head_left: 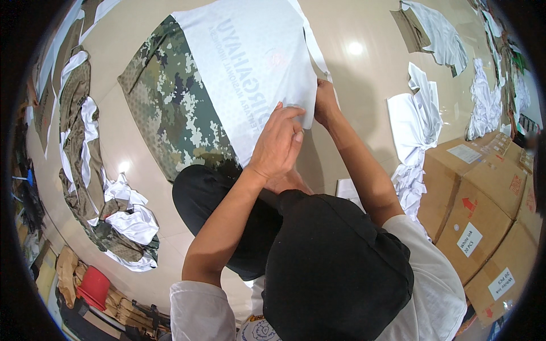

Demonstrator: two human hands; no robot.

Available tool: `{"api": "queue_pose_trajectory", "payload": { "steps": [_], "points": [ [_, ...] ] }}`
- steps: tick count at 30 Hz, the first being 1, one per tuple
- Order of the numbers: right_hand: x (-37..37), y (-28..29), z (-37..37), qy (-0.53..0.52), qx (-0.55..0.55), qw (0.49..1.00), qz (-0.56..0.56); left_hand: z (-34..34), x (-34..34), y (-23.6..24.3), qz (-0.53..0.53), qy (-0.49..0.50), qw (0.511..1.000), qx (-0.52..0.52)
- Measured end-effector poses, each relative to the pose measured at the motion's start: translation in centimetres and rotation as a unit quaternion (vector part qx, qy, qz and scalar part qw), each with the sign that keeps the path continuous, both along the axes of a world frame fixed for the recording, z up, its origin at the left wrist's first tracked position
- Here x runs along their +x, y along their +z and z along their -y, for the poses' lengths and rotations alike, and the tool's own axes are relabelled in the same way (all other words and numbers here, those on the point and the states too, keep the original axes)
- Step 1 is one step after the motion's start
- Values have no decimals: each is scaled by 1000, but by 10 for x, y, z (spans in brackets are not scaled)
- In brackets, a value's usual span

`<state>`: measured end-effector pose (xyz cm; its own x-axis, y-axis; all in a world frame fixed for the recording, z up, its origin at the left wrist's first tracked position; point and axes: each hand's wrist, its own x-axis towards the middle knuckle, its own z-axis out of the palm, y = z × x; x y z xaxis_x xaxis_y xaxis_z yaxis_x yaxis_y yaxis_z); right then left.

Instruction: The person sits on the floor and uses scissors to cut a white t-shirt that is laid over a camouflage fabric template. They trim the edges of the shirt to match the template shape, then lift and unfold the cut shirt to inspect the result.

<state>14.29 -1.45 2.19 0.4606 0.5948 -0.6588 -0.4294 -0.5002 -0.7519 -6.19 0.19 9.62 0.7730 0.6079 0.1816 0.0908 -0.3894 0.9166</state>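
A large white sheet point(256, 45) with faint reversed lettering lies on the floor in front of me. It covers part of a green camouflage-patterned cloth point(187, 108), which shows along its left side. My left hand point(278, 139) rests on the sheet's lower right part, fingers stretched out and slightly apart. At the right edge, my right hand point(325, 102) has its fingers closed around the sheet's border. A narrow white strip hangs beside that edge. My black-clothed knees point(341, 261) hide what lies below.
Crumpled brown and white cloths point(85, 142) lie on the left. White cloth pieces point(415, 119) are on the right, near stacked cardboard boxes point(469, 216). Another brown and white cloth point(438, 34) is at the far right. A red container point(94, 287) stands at the lower left.
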Motion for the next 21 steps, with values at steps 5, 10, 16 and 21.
{"api": "queue_pose_trajectory", "payload": {
  "steps": [5,10,16,21],
  "points": [
    [-5,6,-12,-31,14,999,-10,0,-1,0,3,6,1000,-1],
    [-6,7,-23,-34,47,998,6,1,-1,-1,10,9,1000,-3],
    [-1,-5,-27,-15,28,999,36,0,-1,1,14,11,1000,-8],
    [-5,-4,-29,-18,43,998,44,1,-2,-1,15,16,1000,-12]
  ]
}}
